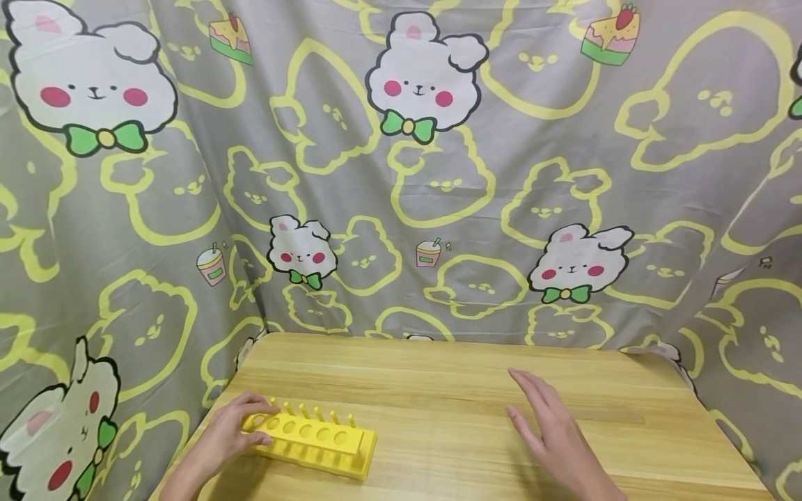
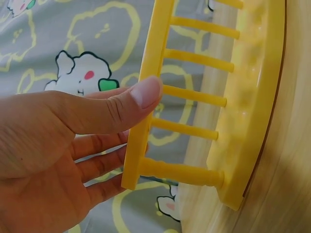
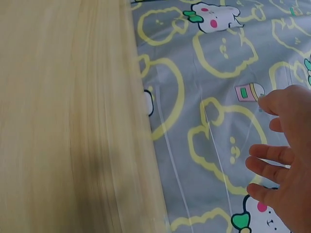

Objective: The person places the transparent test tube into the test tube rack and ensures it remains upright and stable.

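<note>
A yellow test tube rack (image 1: 313, 440) stands on the left part of the wooden table, with a row of round holes in its top plate and a row of pegs along its far side. My left hand (image 1: 227, 433) grips the rack's left end; in the left wrist view the thumb (image 2: 148, 92) lies on one face of the rack's top plate (image 2: 156, 48) and the other fingers reach behind it. My right hand (image 1: 560, 438) is held apart from the rack, over the table's right side, touching nothing, its fingers extended. In the right wrist view its fingers (image 3: 269, 162) look loosely spread.
The wooden table (image 1: 451, 417) has a pale grain. Grey curtains (image 1: 351, 195) with cartoon rabbits hang along its back, left and right sides. In the right wrist view the table's edge (image 3: 148, 126) meets the curtain.
</note>
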